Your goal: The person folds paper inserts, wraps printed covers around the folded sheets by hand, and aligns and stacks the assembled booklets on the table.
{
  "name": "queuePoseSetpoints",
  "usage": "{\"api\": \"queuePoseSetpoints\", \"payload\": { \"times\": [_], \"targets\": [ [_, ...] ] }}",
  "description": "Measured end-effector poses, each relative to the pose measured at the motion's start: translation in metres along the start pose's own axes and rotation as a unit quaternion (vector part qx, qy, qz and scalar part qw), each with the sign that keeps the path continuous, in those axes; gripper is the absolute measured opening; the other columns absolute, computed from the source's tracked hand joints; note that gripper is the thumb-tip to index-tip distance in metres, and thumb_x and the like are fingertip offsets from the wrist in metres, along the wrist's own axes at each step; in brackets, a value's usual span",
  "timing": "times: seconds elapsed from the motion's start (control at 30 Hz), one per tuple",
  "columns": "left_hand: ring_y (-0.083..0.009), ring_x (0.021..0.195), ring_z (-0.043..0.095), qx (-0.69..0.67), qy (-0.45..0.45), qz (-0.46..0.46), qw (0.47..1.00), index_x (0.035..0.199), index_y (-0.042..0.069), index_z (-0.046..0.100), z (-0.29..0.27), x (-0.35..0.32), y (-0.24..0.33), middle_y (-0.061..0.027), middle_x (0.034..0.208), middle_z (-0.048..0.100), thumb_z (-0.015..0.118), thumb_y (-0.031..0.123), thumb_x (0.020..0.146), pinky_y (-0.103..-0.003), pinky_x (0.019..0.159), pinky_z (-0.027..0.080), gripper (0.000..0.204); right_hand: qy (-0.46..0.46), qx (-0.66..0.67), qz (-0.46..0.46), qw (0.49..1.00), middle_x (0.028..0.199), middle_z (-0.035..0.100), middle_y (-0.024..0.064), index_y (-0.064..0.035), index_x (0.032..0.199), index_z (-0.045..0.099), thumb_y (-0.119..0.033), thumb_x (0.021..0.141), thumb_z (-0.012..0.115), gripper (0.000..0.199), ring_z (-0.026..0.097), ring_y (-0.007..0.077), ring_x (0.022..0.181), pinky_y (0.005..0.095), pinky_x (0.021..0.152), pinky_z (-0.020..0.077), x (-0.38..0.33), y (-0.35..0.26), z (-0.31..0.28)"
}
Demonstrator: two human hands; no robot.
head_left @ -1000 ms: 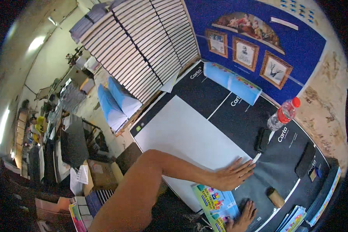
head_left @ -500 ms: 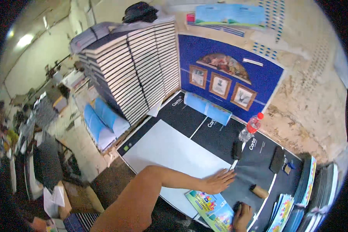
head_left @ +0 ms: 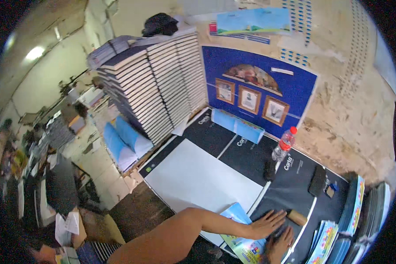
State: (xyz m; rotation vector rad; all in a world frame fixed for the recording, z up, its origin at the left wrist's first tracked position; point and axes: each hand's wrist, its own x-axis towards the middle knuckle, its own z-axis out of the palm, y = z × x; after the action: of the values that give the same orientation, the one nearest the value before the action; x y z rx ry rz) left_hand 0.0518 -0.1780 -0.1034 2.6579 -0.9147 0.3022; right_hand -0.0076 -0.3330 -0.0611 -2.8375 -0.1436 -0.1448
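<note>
My left hand (head_left: 269, 225) lies flat, fingers stretched, across the right edge of a printed blue-and-green cover sheet (head_left: 241, 250) and the dark board beside it. Close to it, at the lower right, my right hand (head_left: 282, 247) presses down with its fingers over a small dark block, mostly hidden beneath them. The cover sheet overlaps the corner of a large white sheet (head_left: 198, 174). Just beyond my fingertips a brown cylinder (head_left: 297, 218) lies on the black board (head_left: 290, 193).
A clear bottle with a red cap (head_left: 284, 144) stands near the wall. Dark blocks (head_left: 317, 180) lie to the right, beside stacks of printed covers (head_left: 324, 242). A tall stack of thick boards (head_left: 158, 83) rises at the back left. A rolled blue print (head_left: 237, 125) lies at the back.
My left hand has slid right and nearer, off the white sheet. My right hand has moved slightly up and right, now close to the left. The view has shifted a little.
</note>
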Motion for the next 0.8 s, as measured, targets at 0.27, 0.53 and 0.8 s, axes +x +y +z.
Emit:
{"api": "queuePoseSetpoints", "payload": {
  "times": [0.27,0.53,0.8],
  "targets": [
    [-0.0383,0.155,0.013,-0.07,-0.037,-0.009,0.997,0.149,-0.007,0.035,0.018,0.001,-0.01,-0.0223,0.166,0.015,0.048,0.018,0.094,-0.052,0.125,0.013,0.062,0.048,0.516,0.043,0.854,0.156,0.039,0.02,-0.0024,0.154,0.034,-0.047,0.101,0.049,0.07,0.042,0.0319,0.14,0.0422,0.117,0.032,0.025,-0.042,0.011],
    [-0.042,0.155,0.01,-0.112,-0.097,0.012,0.989,0.141,-0.008,0.046,-0.01,0.007,-0.005,-0.0244,0.165,0.016,0.052,0.018,0.093,-0.054,0.125,0.013,0.055,0.022,0.421,0.061,0.905,0.16,0.031,0.0248,0.004,0.156,0.026,-0.071,0.099,0.035,0.095,0.036,0.0326,0.145,0.0435,0.12,0.0271,-0.008,0.01,0.006],
    [-0.0421,0.152,0.02,-0.003,-0.146,0.102,0.984,0.14,-0.003,0.051,-0.033,-0.01,-0.083,-0.0246,0.161,0.028,0.047,0.025,0.1,-0.058,0.122,0.019,0.049,0.029,0.294,0.017,0.955,0.159,0.035,0.0242,0.0042,0.154,0.032,-0.062,0.104,0.025,0.083,0.03,0.0376,0.149,0.0451,0.122,0.02,-0.01,0.014,0.018]
  ]
}}
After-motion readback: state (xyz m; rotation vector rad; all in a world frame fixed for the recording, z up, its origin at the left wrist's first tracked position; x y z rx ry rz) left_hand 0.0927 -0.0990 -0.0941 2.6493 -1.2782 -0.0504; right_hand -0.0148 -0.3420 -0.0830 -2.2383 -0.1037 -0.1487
